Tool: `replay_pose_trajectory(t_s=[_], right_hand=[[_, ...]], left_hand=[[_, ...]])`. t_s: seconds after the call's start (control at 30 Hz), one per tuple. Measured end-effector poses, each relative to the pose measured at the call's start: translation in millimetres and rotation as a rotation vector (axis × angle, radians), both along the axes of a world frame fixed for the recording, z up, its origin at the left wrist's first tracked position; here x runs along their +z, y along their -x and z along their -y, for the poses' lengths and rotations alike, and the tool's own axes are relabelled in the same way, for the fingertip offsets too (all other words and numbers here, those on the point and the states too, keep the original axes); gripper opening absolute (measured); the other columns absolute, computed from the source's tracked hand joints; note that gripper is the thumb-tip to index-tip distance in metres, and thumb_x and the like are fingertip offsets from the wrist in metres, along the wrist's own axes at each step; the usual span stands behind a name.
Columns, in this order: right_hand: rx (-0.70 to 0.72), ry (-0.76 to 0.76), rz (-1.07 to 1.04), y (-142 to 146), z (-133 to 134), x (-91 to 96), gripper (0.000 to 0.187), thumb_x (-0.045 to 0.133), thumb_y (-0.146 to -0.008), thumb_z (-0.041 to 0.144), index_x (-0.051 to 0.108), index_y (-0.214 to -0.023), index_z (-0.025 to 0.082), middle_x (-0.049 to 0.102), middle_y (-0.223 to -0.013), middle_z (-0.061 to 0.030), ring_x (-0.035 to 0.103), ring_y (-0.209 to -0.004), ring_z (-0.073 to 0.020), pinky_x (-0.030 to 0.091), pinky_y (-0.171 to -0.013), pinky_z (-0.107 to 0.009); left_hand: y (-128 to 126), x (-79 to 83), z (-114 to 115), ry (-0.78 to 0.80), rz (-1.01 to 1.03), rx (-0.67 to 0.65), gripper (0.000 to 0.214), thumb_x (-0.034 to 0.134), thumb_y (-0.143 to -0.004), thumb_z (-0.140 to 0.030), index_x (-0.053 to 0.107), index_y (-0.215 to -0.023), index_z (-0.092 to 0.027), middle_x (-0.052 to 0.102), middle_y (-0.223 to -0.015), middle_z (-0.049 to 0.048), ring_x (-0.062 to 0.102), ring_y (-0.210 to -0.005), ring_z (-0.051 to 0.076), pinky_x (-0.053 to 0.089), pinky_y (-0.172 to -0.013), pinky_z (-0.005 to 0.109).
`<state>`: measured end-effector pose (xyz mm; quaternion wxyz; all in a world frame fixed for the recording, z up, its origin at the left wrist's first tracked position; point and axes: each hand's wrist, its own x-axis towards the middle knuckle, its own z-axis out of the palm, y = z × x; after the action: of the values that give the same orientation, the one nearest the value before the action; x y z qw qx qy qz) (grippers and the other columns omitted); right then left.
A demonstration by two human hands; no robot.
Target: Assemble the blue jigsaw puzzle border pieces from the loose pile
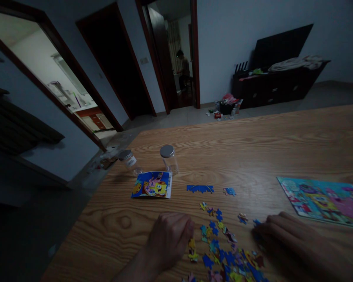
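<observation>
As the left hand (169, 239) and right hand (285, 239) curl, seemingly empty, by puzzle pieces (220, 243), jars (168, 158) stand beyond.

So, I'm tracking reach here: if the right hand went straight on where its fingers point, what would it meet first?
Likely the small blue puzzle piece by the right hand, though depth is unclear.

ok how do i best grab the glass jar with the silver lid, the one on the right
Best around the straight body of the upright glass jar, just below its silver lid, with your left hand coming from your side and slightly right, since the other jar stands close on its left.
</observation>
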<state>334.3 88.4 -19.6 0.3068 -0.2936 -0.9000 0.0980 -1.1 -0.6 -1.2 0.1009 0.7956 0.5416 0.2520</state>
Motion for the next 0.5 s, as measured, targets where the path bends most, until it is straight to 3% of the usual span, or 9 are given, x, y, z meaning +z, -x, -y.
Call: replay_pose_trajectory(t_s=[0.1,0.33,0.5], right_hand=[[0.083,-0.019,0.078,-1,0,-3.1,0.013,0.057,-0.101,0.026,0.070,-0.098,0.025,0.071,-0.080,-0.0051,0.066,-0.068,-0.0197,0.049,-0.057,-0.029],[0.069,0.068,0.131,-6,1,-14.3,0.012,0.058,-0.102,0.026,0.065,-0.092,0.024,0.067,-0.077,-0.0041,0.062,-0.067,-0.0191,0.044,-0.059,-0.031],[0.100,0.071,0.157,-4,1,-7.3,0.011,0.055,-0.104,0.024,0.064,-0.097,0.024,0.066,-0.080,-0.0043,0.063,-0.069,-0.0192,0.044,-0.059,-0.031]], left_hand=[[0,-0.3,0,0.000,0.001,0.001,0.050,0.023,-0.115,-0.031,0.051,-0.074,-0.022,0.062,-0.064,-0.0003,0.062,-0.056,0.016,0.038,-0.058,0.030],[0,0.8,0,0.012,0.029,-0.012,0.050,0.024,-0.115,-0.031,0.051,-0.074,-0.022,0.062,-0.064,-0.0008,0.062,-0.056,0.016,0.038,-0.059,0.029],[0,-0.7,0,0.012,0.014,-0.012,0.049,0.024,-0.115,-0.031,0.051,-0.074,-0.022,0.062,-0.064,-0.0006,0.062,-0.057,0.016,0.038,-0.060,0.029]])
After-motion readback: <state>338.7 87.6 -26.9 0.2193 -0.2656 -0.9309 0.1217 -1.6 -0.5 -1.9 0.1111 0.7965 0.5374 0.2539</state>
